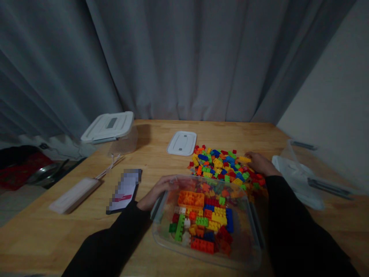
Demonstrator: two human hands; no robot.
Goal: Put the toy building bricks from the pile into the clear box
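Observation:
A clear plastic storage box (207,259) stands at the table's near edge with several toy building bricks (201,221) in its bottom, among them a large orange brick (190,200). My left hand (161,188) is closed over the box's far left rim, next to its grey latch. Beyond the box spreads a loose heap of mixed-colour bricks (217,163). At the heap's right side is my right hand (261,163), its fingers curled at the end of a yellow brick (243,159). Part of the heap shows through the box's far wall.
A white lid (182,143) lies behind the heap. On the right are another clear box (305,165) and a pale lid or bag under it. To the left stand a white-lidded box (123,138), a phone (125,190) and a white power bank-like block (75,195) with a cable.

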